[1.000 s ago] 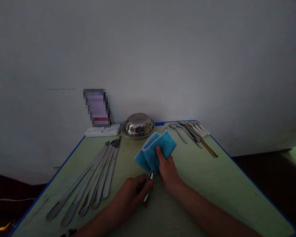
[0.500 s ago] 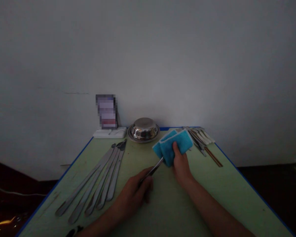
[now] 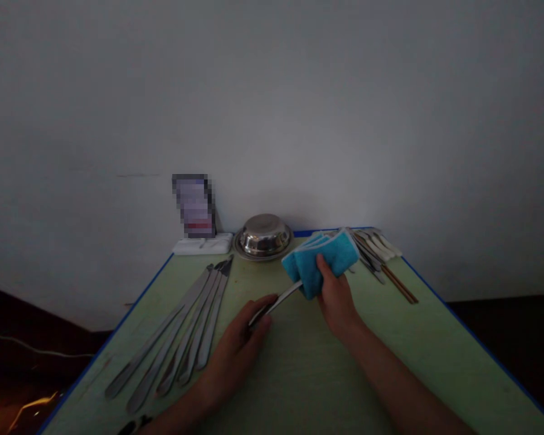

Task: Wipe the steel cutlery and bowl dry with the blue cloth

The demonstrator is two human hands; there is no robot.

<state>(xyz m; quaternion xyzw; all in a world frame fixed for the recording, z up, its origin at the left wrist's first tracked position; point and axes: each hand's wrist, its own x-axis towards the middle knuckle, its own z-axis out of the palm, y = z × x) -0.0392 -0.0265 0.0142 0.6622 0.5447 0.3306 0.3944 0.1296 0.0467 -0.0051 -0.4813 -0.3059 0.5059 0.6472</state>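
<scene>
My left hand [image 3: 242,341] is closed on the lower end of a long metal utensil [image 3: 276,300], which slants up to the right above the green table [image 3: 308,374]. Its upper end is buried in a folded blue cloth [image 3: 321,263]. My right hand [image 3: 338,299] grips that cloth around the utensil, thumb on the front of the fold. Which kind of utensil it is stays hidden by the cloth.
Several long metal utensils [image 3: 185,329] lie in a row at the left of the table. A steel bowl [image 3: 263,235] sits upside down at the back, beside a white tray [image 3: 203,244] and a blurred card [image 3: 194,205]. More cutlery [image 3: 381,257] lies at the back right.
My right hand has drawn the blue cloth up and to the right along the utensil, baring more of the handle. My left hand kept its hold and tilted the utensil from steep to slanted.
</scene>
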